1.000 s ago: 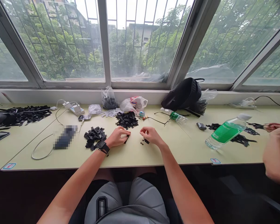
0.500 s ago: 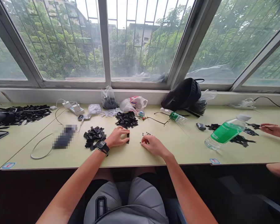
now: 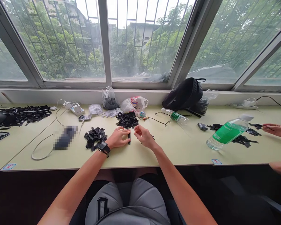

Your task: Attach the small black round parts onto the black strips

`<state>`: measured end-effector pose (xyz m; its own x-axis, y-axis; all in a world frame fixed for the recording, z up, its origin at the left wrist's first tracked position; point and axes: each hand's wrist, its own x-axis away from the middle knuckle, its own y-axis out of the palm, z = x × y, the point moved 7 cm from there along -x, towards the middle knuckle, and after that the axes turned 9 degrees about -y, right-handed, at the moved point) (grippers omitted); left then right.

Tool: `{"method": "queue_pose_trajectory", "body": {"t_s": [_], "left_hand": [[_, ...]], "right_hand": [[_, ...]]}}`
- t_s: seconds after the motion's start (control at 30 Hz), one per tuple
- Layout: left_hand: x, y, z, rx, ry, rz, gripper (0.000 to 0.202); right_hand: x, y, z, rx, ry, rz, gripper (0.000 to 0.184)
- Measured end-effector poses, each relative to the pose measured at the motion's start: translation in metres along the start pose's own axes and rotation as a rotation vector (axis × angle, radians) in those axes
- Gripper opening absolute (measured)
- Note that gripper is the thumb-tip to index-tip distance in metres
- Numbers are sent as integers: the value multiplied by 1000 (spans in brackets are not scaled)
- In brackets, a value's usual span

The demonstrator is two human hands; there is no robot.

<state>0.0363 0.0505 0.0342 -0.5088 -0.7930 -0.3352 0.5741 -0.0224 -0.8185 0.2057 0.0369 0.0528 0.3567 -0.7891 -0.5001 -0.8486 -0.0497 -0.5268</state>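
Note:
My left hand (image 3: 119, 138), with a black watch (image 3: 103, 146) on its wrist, is closed on a short black strip (image 3: 129, 139) that stands out past the fingertips over the table. To its right, my right hand (image 3: 144, 137) is pinched, its fingertips close to the strip's upper end. Whatever lies between those fingertips is too small to make out. A few small dark round pieces (image 3: 153, 137) show partly behind my right hand. One pile of black strips (image 3: 127, 119) lies just beyond my hands, another black pile (image 3: 95, 137) left of my left hand.
Glasses (image 3: 165, 124), a bottle on its side (image 3: 175, 117) and a black bag (image 3: 184, 97) lie toward the window. At right, a green-labelled bottle (image 3: 229, 132) leans at an angle in view; beyond it is another person's hand (image 3: 275, 129). A cable (image 3: 32, 153) loops at left.
My right hand has moved left and away from me, from the small round pieces to the strip. My left hand keeps its hold on the strip in nearly the same place.

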Motion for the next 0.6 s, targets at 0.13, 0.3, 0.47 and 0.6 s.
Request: {"method": "queue_pose_trajectory", "body": {"t_s": [0.13, 0.3, 0.47, 0.6], "left_hand": [[1, -4, 7, 25, 33, -6, 43], [1, -7, 12, 31, 46, -18, 33], [1, -6, 12, 32, 59, -19, 31], [2, -4, 8, 11, 29, -27, 29]], "right_hand": [[-14, 22, 5, 8, -13, -53, 10], [-9, 32, 5, 131, -73, -109, 13], [-4, 33, -2, 252, -128, -126, 19], [-3, 36, -4, 419, -152, -174, 23]]}}
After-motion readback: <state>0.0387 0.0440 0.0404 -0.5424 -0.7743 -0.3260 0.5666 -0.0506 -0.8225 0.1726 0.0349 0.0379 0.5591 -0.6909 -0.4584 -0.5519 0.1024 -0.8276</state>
